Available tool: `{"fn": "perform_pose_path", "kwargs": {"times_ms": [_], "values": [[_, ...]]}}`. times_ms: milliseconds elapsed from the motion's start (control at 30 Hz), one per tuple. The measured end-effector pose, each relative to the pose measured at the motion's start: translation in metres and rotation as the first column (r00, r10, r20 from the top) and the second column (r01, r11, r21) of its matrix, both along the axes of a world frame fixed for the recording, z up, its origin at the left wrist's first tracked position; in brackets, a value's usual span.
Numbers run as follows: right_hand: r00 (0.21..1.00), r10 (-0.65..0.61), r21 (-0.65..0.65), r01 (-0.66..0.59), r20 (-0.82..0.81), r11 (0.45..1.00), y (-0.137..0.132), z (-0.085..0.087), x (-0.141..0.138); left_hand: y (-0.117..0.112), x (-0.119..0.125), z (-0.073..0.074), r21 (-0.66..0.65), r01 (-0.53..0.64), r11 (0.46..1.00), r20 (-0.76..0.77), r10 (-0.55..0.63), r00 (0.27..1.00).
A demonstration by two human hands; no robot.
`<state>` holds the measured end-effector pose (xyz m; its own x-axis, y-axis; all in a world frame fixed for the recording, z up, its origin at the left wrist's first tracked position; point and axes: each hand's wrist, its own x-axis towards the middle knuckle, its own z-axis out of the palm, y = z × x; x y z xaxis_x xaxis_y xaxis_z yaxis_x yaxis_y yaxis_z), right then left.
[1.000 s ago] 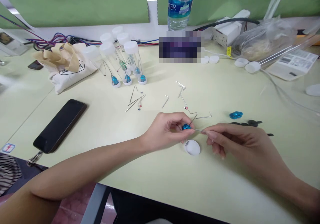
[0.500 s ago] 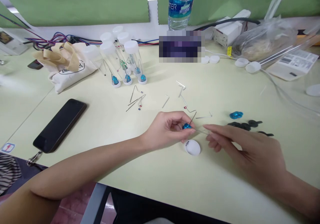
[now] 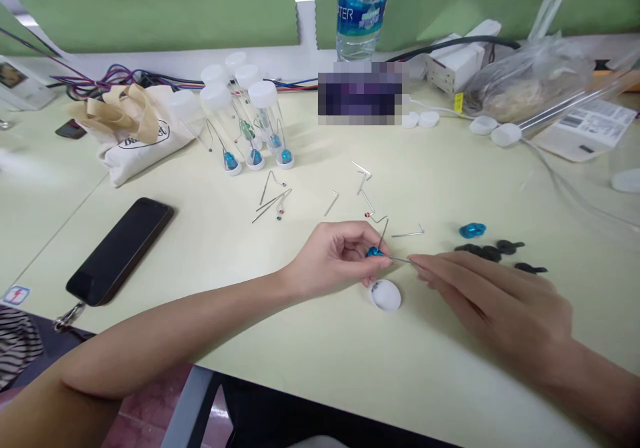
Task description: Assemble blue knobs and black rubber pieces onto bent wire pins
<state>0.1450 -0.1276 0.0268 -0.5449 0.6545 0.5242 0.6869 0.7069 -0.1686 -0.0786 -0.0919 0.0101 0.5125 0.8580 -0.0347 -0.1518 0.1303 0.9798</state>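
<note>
Pinched in my left hand (image 3: 340,255) is a small shiny blue metal piece (image 3: 375,253). A bent wire (image 3: 384,231) with a red-and-white bead at its far end rises from it. My right hand (image 3: 500,301) is closed on a thin hex key (image 3: 399,259), whose tip meets the blue piece; the contact itself is partly hidden by my left fingers. Just below my left fingertips lies a round white cap (image 3: 386,295) with small dark bits inside. Several loose L-shaped keys, such as one key (image 3: 409,234), lie beyond my hands. Another blue piece (image 3: 473,230) rests beyond my right hand.
Black rubbery parts (image 3: 493,253) lie beside my right hand. Clear tubes with white caps (image 3: 263,95) stand at the back left, near beaded wires (image 3: 273,205). A phone (image 3: 120,251), a cloth bag (image 3: 145,141), a water bottle (image 3: 363,15) and a plastic bag (image 3: 530,88) are around.
My right fingers have shifted their hold on the hex key and drawn closer together. The bent wire has swung slightly left. My left hand stays in place.
</note>
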Motion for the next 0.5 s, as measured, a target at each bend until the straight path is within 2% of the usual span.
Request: {"fn": "perform_pose_path", "kwargs": {"times_ms": [67, 100, 167, 233, 267, 300, 333, 400, 433, 500], "values": [[0.991, -0.042, -0.248, 0.009, -0.126, 0.969, 0.001, 0.002, -0.003, -0.001, 0.000, 0.000, 0.016, -0.002, 1.000, -0.015, 0.002, 1.000], [0.978, -0.086, -0.388, 0.004, -0.192, 0.922, 0.001, 0.004, -0.005, -0.001, 0.000, 0.000, 0.023, -0.004, 1.000, -0.021, 0.004, 1.000], [0.938, -0.176, -0.623, -0.051, -0.298, 0.780, 0.002, 0.006, -0.008, -0.002, 0.000, -0.001, 0.039, -0.011, 0.999, -0.028, 0.012, 1.000], [0.904, -0.236, -0.744, -0.122, -0.357, 0.657, 0.002, 0.007, -0.010, -0.002, 0.000, -0.001, 0.048, -0.010, 0.999, -0.040, 0.012, 0.999], [0.899, -0.242, -0.756, -0.134, -0.364, 0.640, 0.002, 0.007, -0.010, -0.002, 0.000, -0.001, 0.046, -0.012, 0.999, -0.044, 0.014, 0.999], [0.905, -0.233, -0.736, -0.117, -0.355, 0.666, 0.003, 0.007, -0.009, -0.001, 0.000, -0.001, 0.038, -0.015, 0.999, -0.045, 0.016, 0.999], [0.922, -0.204, -0.682, -0.083, -0.330, 0.727, 0.003, 0.006, -0.008, -0.001, 0.000, 0.000, 0.026, -0.018, 1.000, -0.039, 0.019, 0.999], [0.968, -0.101, -0.460, -0.017, -0.231, 0.888, 0.003, 0.003, -0.004, 0.000, 0.000, 0.000, -0.002, -0.027, 1.000, -0.017, 0.027, 0.999], [0.985, -0.054, -0.316, -0.001, -0.163, 0.949, 0.003, 0.002, -0.003, 0.001, 0.000, 0.000, -0.012, -0.030, 0.999, -0.005, 0.030, 1.000], [0.999, 0.006, -0.077, -0.008, -0.036, 0.997, 0.002, -0.001, 0.001, 0.002, 0.000, -0.001, -0.017, -0.029, 0.999, 0.007, 0.029, 1.000]]}}
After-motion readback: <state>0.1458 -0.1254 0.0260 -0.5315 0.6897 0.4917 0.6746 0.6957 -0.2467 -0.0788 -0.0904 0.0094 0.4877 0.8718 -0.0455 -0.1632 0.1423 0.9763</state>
